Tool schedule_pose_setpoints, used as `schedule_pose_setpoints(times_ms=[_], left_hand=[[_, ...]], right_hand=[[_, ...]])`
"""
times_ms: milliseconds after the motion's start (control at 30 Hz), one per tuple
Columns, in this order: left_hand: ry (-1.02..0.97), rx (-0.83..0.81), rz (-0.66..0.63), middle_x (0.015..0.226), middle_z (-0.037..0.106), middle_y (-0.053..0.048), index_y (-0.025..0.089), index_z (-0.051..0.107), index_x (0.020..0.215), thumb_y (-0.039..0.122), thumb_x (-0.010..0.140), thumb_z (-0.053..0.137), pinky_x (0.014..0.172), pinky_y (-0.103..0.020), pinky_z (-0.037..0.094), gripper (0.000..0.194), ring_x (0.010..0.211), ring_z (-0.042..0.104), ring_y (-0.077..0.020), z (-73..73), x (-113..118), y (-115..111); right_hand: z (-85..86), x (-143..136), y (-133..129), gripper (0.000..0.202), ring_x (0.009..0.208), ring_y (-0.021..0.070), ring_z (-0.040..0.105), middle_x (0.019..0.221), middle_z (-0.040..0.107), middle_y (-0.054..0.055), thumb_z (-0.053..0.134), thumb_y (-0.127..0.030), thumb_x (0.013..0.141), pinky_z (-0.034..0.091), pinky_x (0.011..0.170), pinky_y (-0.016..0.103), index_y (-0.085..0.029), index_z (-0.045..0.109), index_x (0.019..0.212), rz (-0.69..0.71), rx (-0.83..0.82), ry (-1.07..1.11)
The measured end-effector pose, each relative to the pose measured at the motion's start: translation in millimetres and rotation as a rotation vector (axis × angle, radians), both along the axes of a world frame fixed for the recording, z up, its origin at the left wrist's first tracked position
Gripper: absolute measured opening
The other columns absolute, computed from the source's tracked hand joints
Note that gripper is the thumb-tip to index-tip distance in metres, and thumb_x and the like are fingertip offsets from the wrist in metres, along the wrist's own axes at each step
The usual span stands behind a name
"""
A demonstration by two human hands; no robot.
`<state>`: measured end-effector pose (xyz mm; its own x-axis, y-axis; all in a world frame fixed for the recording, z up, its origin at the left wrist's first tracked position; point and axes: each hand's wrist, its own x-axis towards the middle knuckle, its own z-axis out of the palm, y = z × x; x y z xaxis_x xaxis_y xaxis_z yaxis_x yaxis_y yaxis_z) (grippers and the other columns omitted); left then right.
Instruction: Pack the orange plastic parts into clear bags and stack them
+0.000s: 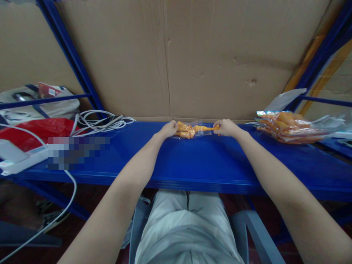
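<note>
A small clear plastic bag [199, 123] lies near the back of the blue tabletop with several orange plastic pieces [186, 129] in it. My left hand [169, 129] pinches the bag's left end beside the wider orange pieces. At the other end, my right hand [226, 127] is closed on the tip of a thin orange plastic piece [209, 128], whose other end reaches the bag. Whether that piece is fully inside the bag I cannot tell.
A larger clear bag of orange pieces [288, 126] sits on the right of the blue table [198, 161]. To the left are coiled white cables [107, 123], a red plastic bag [46, 130] and a white power strip [24, 161]. Cardboard [192, 62] closes off the back.
</note>
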<state>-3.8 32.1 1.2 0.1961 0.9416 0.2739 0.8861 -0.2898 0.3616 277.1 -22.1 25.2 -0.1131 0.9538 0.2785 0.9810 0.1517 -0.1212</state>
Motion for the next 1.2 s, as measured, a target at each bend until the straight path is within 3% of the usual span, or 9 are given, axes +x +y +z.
schedule_pose_setpoints(times_ms=[267,467,667,900,1033,1200], left_hand=[[-0.210,0.010,-0.157,0.083,0.070,-0.004,0.019,0.061,0.085,0.027,0.088,0.052,0.073,-0.026,0.047,0.012,0.079,0.063,-0.0182,-9.7,-2,20],[-0.436,-0.112,-0.332,0.072,0.067,-0.002,0.016,0.065,0.078,0.024,0.082,0.057,0.065,-0.022,0.047,0.012,0.069,0.062,-0.0138,-11.0,3,25],[-0.488,-0.106,-0.331,0.087,0.074,-0.005,0.015,0.072,0.087,0.018,0.080,0.056,0.079,-0.027,0.051,0.018,0.084,0.067,-0.0165,-4.2,7,16],[-0.372,-0.063,-0.312,0.105,0.075,-0.006,0.016,0.074,0.099,0.024,0.085,0.055,0.095,-0.030,0.049,0.025,0.103,0.066,-0.0199,4.3,10,1],[-0.274,0.045,-0.461,0.116,0.071,-0.007,0.018,0.074,0.102,0.030,0.084,0.061,0.106,-0.037,0.041,0.025,0.121,0.057,-0.0231,10.1,17,-12],[-0.205,0.158,-0.541,0.122,0.068,-0.009,0.019,0.075,0.092,0.020,0.079,0.067,0.108,-0.040,0.039,0.015,0.124,0.055,-0.0229,12.6,29,-19]], right_hand=[[1.9,0,-4,0.025,0.046,0.0099,0.059,0.053,0.063,-0.004,0.061,-0.015,0.070,0.047,0.052,0.018,-0.016,0.072,0.092,0.070,-0.060,0.282],[-1.1,-13,-8,0.021,0.040,0.0078,0.051,0.047,0.057,-0.005,0.061,-0.010,0.070,0.044,0.045,0.018,-0.014,0.069,0.089,0.124,-0.185,0.446],[-3.8,-18,-6,0.017,0.041,0.0071,0.052,0.048,0.058,-0.005,0.068,-0.015,0.071,0.042,0.044,0.016,-0.014,0.069,0.089,0.140,-0.243,0.548],[0.3,-24,-10,0.016,0.042,0.0066,0.051,0.049,0.057,-0.004,0.068,-0.014,0.073,0.042,0.046,0.017,-0.013,0.071,0.088,0.145,-0.208,0.546],[-0.7,-26,-10,0.016,0.042,0.0065,0.050,0.049,0.057,-0.004,0.071,-0.016,0.073,0.041,0.045,0.017,-0.013,0.071,0.089,0.150,-0.233,0.589],[-3.5,-27,-8,0.015,0.041,0.0068,0.050,0.047,0.055,-0.005,0.074,-0.017,0.069,0.040,0.044,0.017,-0.013,0.069,0.083,0.122,-0.214,0.582]])
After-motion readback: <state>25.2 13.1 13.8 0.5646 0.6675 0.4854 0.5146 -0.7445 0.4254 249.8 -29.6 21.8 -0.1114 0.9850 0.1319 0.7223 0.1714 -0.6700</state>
